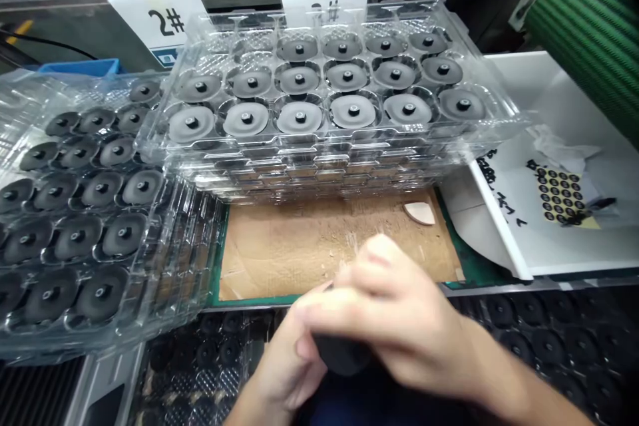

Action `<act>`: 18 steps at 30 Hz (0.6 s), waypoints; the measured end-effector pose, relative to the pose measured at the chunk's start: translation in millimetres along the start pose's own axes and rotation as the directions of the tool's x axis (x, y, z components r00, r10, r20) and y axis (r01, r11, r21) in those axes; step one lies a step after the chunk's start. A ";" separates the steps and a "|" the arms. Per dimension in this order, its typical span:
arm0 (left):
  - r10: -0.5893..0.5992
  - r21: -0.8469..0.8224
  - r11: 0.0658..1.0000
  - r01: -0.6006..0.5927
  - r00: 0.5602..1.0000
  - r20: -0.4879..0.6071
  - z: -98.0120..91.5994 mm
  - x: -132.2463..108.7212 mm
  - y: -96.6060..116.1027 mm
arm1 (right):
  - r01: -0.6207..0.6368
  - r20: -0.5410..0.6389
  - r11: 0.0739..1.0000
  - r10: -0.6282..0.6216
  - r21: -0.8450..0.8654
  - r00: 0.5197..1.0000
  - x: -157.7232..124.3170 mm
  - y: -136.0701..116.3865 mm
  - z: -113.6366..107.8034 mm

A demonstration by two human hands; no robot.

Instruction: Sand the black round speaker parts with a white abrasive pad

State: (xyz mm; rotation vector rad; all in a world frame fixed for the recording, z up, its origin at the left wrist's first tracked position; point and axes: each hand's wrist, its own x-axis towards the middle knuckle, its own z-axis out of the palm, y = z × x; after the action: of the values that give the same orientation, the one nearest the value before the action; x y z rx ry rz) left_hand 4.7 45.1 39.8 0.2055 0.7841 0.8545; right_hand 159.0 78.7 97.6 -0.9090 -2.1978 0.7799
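Note:
My left hand [289, 363] and my right hand [399, 323] are together in front of me, just past the near edge of the bench. Between them is a dark, rounded part [342, 354], mostly covered by my fingers. The left fingers curl around its side. My right hand lies over the top, fingers bent and slightly blurred. Beyond my hands, a cardboard sheet [279, 249] lies on a green mat, with a pale wedge-shaped scrap [420, 213] on it. Black discs with raised centre posts sit in the clear tray [319, 136] at the back.
More clear trays of black discs [102, 293] are stacked at the left. A white bin [554, 253] at the right holds a sheet of round stickers [560, 195] and small black bits. A green ribbed roller [589, 33] overhangs it. Paper signs [160, 16] stand behind.

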 end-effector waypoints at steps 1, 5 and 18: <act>-0.024 -0.030 0.999 0.026 0.998 0.058 -2.8 -0.3 1.3 | -0.077 -0.079 0.996 0.079 0.033 0.994 -1.2 9.2 2.5; -0.059 -0.150 0.985 0.091 0.977 0.207 -11.0 -2.8 10.4 | -0.472 -0.156 0.868 0.493 0.153 0.856 -20.3 59.4 28.6; 0.088 -0.316 0.941 -0.117 0.991 -0.105 -34.0 4.3 10.0 | -0.738 -0.194 0.675 0.725 0.011 0.661 -88.3 99.3 111.2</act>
State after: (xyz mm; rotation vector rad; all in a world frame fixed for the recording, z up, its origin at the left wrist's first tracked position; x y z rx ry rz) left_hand -23.1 50.2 17.9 -0.0837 0.7098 1.0834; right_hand 166.7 39.1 -70.9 -1.8874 -1.6553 0.9224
